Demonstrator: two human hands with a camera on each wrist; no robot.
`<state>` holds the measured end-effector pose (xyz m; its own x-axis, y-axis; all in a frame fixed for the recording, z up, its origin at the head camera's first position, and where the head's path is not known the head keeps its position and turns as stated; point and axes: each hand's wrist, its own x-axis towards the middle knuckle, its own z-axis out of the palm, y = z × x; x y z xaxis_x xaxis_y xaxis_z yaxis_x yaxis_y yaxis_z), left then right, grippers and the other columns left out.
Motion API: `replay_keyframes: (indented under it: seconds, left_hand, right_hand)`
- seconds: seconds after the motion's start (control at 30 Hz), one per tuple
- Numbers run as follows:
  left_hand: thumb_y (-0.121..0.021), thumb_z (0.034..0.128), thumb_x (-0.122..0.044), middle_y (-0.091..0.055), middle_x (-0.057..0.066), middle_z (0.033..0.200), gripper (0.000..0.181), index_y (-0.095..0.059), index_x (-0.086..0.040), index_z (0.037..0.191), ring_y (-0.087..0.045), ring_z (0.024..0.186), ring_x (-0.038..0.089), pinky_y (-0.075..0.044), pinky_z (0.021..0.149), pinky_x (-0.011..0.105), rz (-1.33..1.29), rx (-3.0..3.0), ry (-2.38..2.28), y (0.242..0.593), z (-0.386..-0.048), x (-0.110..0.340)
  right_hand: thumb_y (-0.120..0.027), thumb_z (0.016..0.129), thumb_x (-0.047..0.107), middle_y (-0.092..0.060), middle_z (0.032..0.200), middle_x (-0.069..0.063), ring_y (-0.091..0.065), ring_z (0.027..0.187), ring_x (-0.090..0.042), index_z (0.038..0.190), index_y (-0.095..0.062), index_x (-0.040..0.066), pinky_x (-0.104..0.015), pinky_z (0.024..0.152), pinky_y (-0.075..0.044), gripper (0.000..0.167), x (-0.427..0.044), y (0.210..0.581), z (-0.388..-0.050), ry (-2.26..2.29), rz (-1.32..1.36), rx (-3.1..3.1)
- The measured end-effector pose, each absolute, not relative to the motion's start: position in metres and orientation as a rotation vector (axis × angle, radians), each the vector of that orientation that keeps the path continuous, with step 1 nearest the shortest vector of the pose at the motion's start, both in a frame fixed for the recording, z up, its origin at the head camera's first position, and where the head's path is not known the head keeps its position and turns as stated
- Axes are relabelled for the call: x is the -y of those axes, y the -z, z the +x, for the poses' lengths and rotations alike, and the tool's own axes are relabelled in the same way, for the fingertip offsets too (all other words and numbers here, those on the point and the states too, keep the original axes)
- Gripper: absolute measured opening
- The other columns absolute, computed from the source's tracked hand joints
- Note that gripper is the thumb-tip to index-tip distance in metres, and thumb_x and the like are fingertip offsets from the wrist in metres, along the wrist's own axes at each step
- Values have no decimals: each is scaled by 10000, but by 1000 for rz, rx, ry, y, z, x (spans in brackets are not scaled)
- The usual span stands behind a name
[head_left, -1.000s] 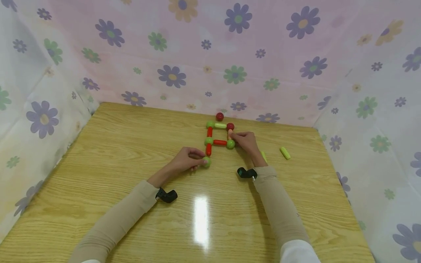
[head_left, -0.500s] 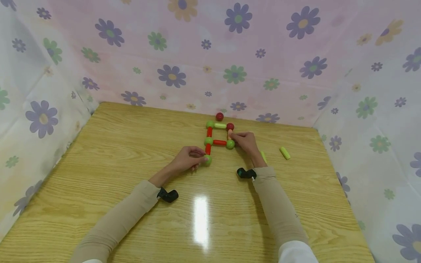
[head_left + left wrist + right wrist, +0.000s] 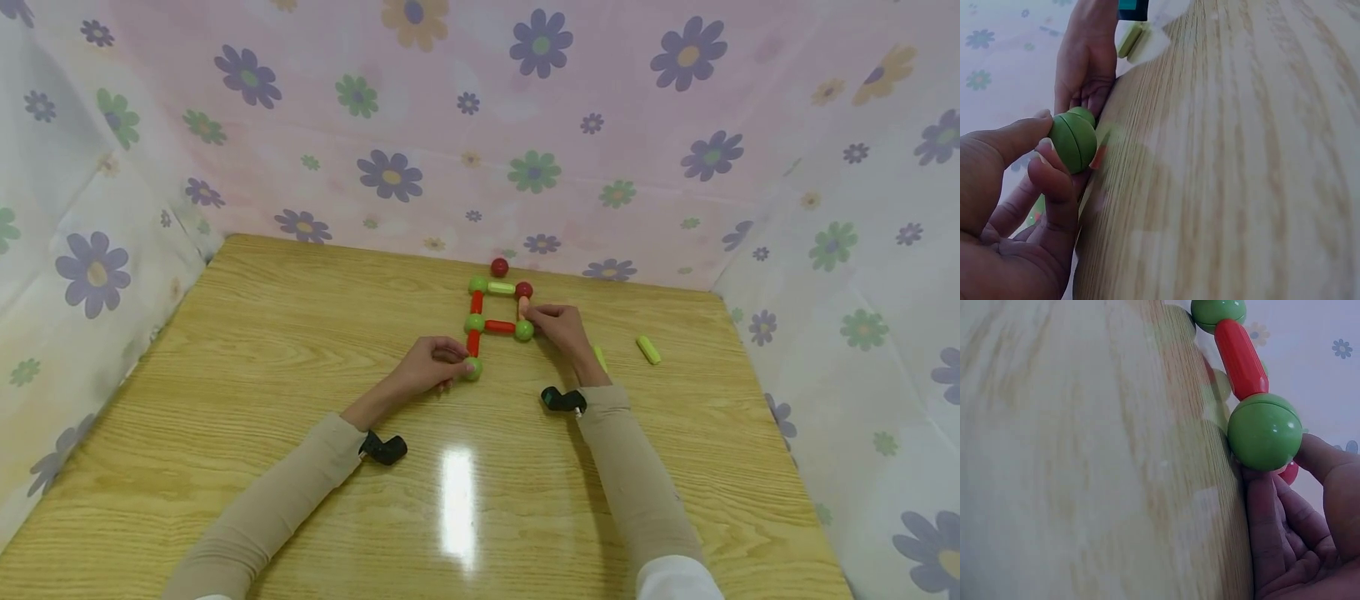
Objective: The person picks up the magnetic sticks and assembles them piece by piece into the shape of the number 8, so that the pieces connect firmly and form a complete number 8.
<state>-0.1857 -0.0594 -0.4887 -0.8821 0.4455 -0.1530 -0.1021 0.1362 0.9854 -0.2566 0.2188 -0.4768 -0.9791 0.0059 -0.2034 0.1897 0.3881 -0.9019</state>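
Note:
A flat figure of balls and rods lies on the table: a square with a red rod (image 3: 473, 343) running from its lower left corner. At that rod's near end is a green ball (image 3: 474, 369), which my left hand (image 3: 430, 367) pinches between thumb and fingers. My right hand (image 3: 560, 328) pinches the orange rod (image 3: 523, 307) on the square's right side, between a dark red ball (image 3: 523, 290) and another green ball (image 3: 524, 331). In the right wrist view that green ball (image 3: 1265, 431) hides most of the orange rod.
A loose dark red ball (image 3: 499, 267) sits behind the figure by the flowered cloth (image 3: 420, 125). One yellow-green rod (image 3: 648, 350) lies at the right; another (image 3: 600, 358) is partly covered by the right wrist. The wooden table (image 3: 300, 333) has cloth walls around it.
The left hand has shifted slightly with its green ball, and the near red rod now slants a little more to the left. My right hand has stayed on the orange rod.

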Motion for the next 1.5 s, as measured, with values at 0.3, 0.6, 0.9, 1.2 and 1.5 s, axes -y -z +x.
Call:
replay_keyframes:
  seconds: [0.3, 0.6, 0.9, 1.2, 1.5]
  left_hand:
    - [-774, 926, -188, -713, 122, 1002, 281, -674, -24, 1131, -571, 629, 145, -479, 547, 256, 349, -2086, -1775, 488, -184, 60]
    - [-800, 904, -229, -703, 84, 1027, 264, -716, -74, 1100, -553, 629, 134, -458, 560, 249, 319, -2128, -1752, 491, -186, 64]
    - [-801, 904, -235, -705, 82, 1044, 276, -715, -81, 1116, -574, 665, 135, -487, 593, 254, 309, -2146, -1729, 492, -186, 65]
    - [-780, 923, -229, -705, 95, 1065, 284, -705, -61, 1140, -597, 685, 150, -507, 598, 270, 316, -2133, -1733, 490, -184, 64]
    - [-754, 941, -171, -710, 134, 1047, 260, -694, -36, 1155, -615, 628, 163, -516, 513, 270, 343, -2107, -1766, 490, -182, 65]
  right_hand:
    - [-713, 958, 401, -658, 1308, -196, -660, 1088, -204, 1291, -685, 12, -341, 1020, -490, 512, -221, 483, -258, 1672, 130, -2453]
    - [-632, 1028, 222, -661, 1271, -268, -702, 882, -12, 1312, -633, -77, -225, 868, -568, 413, -225, 485, -255, 1932, 72, -2335]
    - [-581, 1051, 170, -713, 1087, -179, -711, 958, -250, 1308, -596, -135, -297, 851, -593, 399, -242, 465, -243, 2041, -21, -2355]
    - [-541, 1073, 224, -629, 1259, -244, -647, 1142, -313, 1380, -541, -106, -286, 927, -564, 451, -277, 431, -221, 1649, -243, -2427]
    - [-592, 1046, 190, -565, 1376, -279, -567, 1205, -394, 1424, -532, -50, -410, 920, -528, 451, -310, 436, -190, 1296, -172, -2660]
